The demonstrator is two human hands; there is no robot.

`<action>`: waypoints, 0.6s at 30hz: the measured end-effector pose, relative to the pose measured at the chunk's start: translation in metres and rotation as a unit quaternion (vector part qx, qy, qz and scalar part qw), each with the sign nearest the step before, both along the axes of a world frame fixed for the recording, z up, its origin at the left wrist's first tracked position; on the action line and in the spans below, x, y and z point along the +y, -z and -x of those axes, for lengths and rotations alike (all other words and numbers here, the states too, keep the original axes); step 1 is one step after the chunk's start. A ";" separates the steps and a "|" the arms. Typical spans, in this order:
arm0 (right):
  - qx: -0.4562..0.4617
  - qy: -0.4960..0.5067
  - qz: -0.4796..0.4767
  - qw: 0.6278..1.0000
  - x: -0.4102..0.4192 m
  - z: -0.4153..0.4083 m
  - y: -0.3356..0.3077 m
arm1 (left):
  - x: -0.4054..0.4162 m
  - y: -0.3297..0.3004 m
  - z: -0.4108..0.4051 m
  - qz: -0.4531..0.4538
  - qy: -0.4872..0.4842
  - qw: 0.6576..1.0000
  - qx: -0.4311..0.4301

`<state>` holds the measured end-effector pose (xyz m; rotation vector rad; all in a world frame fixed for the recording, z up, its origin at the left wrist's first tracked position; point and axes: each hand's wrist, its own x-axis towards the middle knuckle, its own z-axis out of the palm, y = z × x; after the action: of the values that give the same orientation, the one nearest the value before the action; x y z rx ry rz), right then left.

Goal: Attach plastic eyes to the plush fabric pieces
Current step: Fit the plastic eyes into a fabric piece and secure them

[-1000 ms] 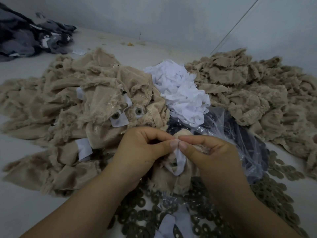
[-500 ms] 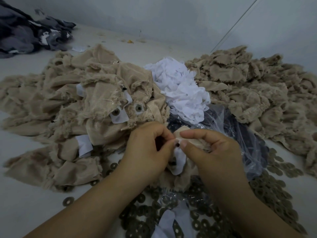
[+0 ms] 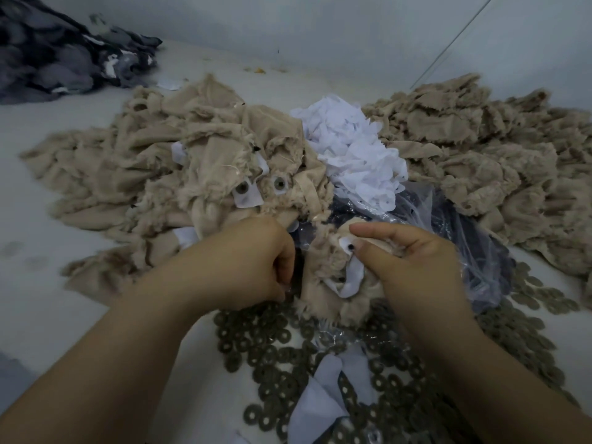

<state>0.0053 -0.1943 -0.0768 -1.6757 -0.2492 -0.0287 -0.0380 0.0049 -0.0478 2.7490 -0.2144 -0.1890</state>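
Nearest: dark ring washers scattered over the pale surface, white fabric scraps lying among them. Above those, right hand pinching beige plush piece between thumb and forefinger, small black plastic eye poking through a white patch just left of the thumb tip; left hand curled at the piece's left edge, fingertips hidden, grip contents not discernible. Beyond: clear plastic bag of dark parts to the right, finished pile with eye backs showing at left, white patch heap centre, second beige pile at right, grey fabric far left.
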 end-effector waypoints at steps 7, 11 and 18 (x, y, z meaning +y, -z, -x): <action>-0.010 -0.003 -0.013 1.000 -0.002 -0.002 0.000 | -0.010 0.005 0.008 -0.071 -0.010 0.997 -0.013; -0.011 0.002 -0.017 1.000 -0.002 -0.003 0.001 | -0.011 0.000 0.017 -0.120 0.028 0.992 0.019; -0.007 0.001 -0.011 1.000 -0.001 -0.005 0.005 | -0.016 0.012 0.020 -0.095 0.031 0.995 0.018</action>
<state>0.0104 -0.1954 -0.0816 -1.6550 -0.2570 -0.0453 -0.0581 -0.0110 -0.0600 2.9276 -0.2853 -0.2894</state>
